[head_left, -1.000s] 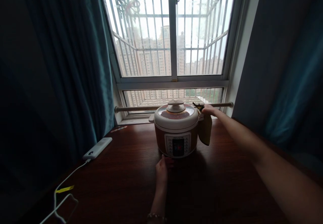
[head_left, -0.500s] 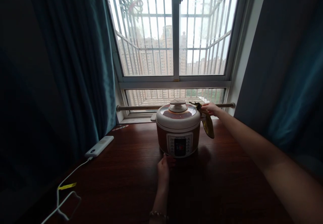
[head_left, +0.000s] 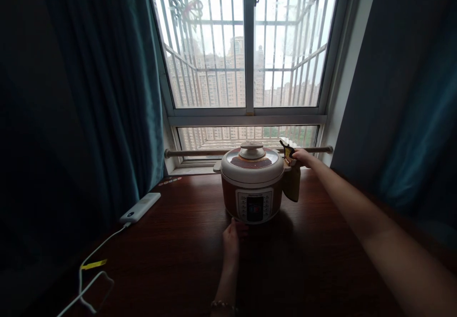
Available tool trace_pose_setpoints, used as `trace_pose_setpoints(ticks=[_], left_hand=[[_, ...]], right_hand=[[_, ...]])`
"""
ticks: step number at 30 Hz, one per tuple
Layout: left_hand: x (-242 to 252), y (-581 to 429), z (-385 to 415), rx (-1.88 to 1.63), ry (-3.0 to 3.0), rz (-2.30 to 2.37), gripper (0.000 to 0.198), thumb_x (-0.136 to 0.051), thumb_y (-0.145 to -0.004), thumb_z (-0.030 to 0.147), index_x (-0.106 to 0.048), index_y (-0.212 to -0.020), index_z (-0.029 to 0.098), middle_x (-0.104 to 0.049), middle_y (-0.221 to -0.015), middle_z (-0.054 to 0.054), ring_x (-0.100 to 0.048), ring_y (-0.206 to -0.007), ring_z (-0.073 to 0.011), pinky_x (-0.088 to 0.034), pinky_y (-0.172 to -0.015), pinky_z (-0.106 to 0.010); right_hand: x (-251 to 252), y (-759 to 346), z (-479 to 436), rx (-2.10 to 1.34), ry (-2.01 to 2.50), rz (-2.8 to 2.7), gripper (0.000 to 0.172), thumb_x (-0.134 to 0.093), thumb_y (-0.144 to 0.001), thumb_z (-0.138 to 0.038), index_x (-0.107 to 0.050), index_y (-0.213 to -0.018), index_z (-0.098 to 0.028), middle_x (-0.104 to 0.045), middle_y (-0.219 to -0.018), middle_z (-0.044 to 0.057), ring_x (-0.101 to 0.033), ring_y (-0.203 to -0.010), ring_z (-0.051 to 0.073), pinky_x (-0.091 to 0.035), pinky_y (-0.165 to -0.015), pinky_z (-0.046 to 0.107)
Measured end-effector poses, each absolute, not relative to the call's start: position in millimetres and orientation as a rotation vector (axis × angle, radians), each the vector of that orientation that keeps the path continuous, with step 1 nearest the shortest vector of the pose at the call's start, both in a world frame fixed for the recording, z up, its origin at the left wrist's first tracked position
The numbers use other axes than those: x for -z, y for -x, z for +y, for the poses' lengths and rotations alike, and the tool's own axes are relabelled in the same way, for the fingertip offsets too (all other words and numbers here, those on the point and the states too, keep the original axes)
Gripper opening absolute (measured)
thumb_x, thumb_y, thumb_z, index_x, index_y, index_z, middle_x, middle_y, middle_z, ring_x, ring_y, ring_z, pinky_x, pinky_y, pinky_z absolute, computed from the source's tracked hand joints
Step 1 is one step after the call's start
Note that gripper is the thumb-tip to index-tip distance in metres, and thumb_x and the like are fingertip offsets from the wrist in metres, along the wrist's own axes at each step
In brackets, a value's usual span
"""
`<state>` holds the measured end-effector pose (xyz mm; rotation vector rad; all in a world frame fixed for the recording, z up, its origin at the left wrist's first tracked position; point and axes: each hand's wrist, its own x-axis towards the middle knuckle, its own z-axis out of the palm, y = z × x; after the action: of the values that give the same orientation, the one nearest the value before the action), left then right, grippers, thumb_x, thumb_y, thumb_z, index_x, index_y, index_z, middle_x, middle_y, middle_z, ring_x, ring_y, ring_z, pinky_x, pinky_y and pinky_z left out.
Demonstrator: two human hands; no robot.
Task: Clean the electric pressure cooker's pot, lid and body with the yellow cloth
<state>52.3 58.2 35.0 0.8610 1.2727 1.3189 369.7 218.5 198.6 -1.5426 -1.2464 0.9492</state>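
Two bare hands are at work on a cooker (head_left: 252,183), which stands upright on the dark wooden desk (head_left: 171,241), just below and right of the frame's centre. Right hand (head_left: 303,156): right of centre, with its fingers pinching the upper part of a dark yellow-green cloth (head_left: 292,191). The cloth hangs down at the cooker's right side, by the handle (head_left: 287,167); whether it touches the body cannot be told. Left hand (head_left: 231,241): low centre, at the front foot of the cooker, thumb pointing up at the base and apart from the other fingers, which reach right into shadow; whether those are spread or pressed together cannot be told, nor whether they touch the cooker. A bracelet (head_left: 223,304) circles the left wrist at the bottom edge. The lid (head_left: 233,165) is seated, its pale knob (head_left: 251,150) uppermost; the front panel (head_left: 243,207) carries a dark display (head_left: 254,208), its reading too small to make out. Lower left: a white power bank (head_left: 141,207) with a white cable (head_left: 102,248) plugged in and a yellow tag (head_left: 94,264) on that cable. Behind the cooker, a rail (head_left: 200,153) crosses before the window (head_left: 210,88). A blue curtain (head_left: 114,93) hangs at upper left.
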Motion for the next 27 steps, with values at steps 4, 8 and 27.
trace_pose_setpoints(ticks=[4,8,27], left_hand=[[-35.0,-55.2,58.7,-1.316,-0.874,1.283,0.074,-0.047,-0.052,0.081,-0.063,-0.067,0.011,-0.069,-0.069,-0.016,-0.060,-0.054,-0.0209,-0.040,-0.052,-0.031],[-34.3,-54.4,57.2,-1.313,-0.894,1.300,0.072,-0.048,-0.055,0.079,-0.064,-0.071,0.011,-0.069,-0.073,-0.016,-0.061,-0.057,-0.0212,-0.040,-0.054,-0.031],[-95.1,-37.2,43.6,-1.743,-1.165,1.386,0.040,-0.050,-0.074,0.055,-0.062,-0.074,0.016,-0.067,-0.071,-0.008,-0.061,-0.063,-0.0206,-0.047,-0.059,-0.031]], right_hand=[[-184.4,-373.4,208.4,-1.000,1.433,-1.150,0.028,-0.056,-0.080,-0.016,-0.057,-0.108,-0.018,-0.062,-0.074,0.000,-0.056,-0.053,0.010,-0.047,-0.051,0.023],[-182.2,-373.3,216.4,-0.983,1.364,-1.014,0.027,-0.052,-0.088,-0.028,-0.052,-0.113,-0.016,-0.060,-0.090,0.003,-0.056,-0.064,0.010,-0.049,-0.057,0.025],[-156.5,-368.6,226.0,-1.087,1.099,-0.880,0.027,-0.053,-0.089,-0.032,-0.055,-0.108,-0.014,-0.059,-0.101,0.005,-0.059,-0.082,0.014,-0.052,-0.069,0.031]])
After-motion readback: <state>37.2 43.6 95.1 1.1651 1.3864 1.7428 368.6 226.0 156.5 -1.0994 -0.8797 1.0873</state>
